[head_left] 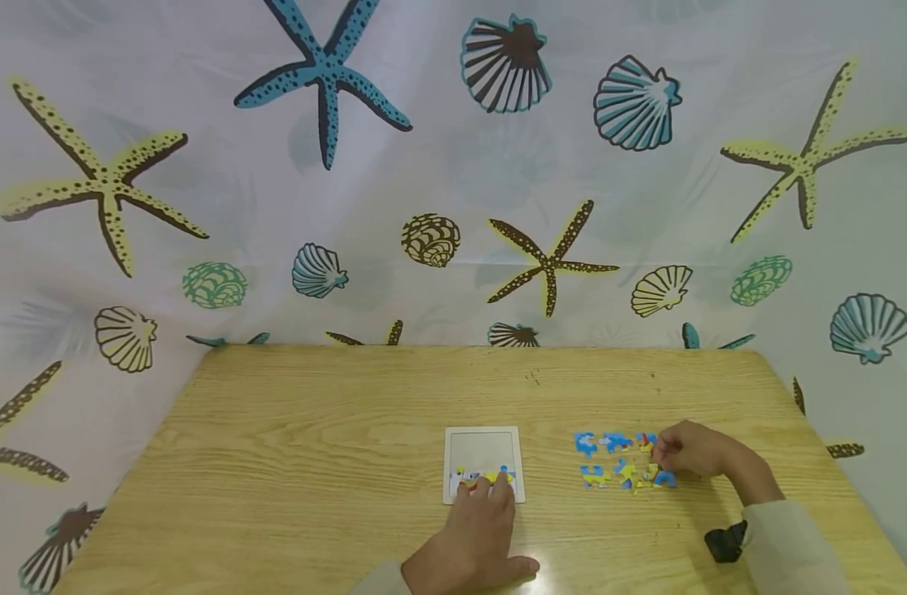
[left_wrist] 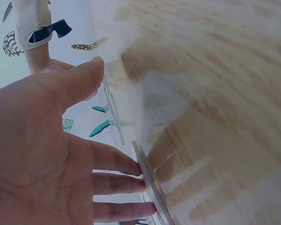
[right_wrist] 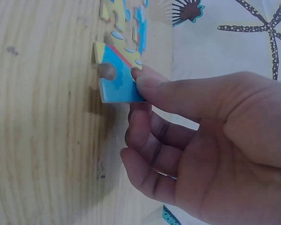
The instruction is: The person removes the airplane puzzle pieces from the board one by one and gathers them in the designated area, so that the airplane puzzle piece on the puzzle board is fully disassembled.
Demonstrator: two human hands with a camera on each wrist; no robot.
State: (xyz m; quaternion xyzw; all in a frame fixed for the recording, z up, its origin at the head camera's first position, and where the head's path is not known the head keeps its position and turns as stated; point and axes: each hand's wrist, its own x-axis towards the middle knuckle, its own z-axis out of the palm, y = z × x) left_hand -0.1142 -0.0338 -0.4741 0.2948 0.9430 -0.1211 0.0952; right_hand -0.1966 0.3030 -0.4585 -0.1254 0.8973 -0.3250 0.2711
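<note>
My right hand pinches a puzzle piece between thumb and index finger. Blue with a red stripe and a yellow corner, the piece has two straight edges and a round notch. It is tilted up at the wooden table's surface. Several more blue and yellow puzzle pieces lie in two loose rows around that hand. My left hand rests with extended fingers on the near side of a white puzzle tray. Joined pieces line the tray's near part, partly covered by the fingertips. In the left wrist view, the fingertips touch the tray's rim.
The wooden table reaches back to a hanging cloth printed with starfish and shells, which also runs along both sides. A black device sits at the right sleeve's cuff.
</note>
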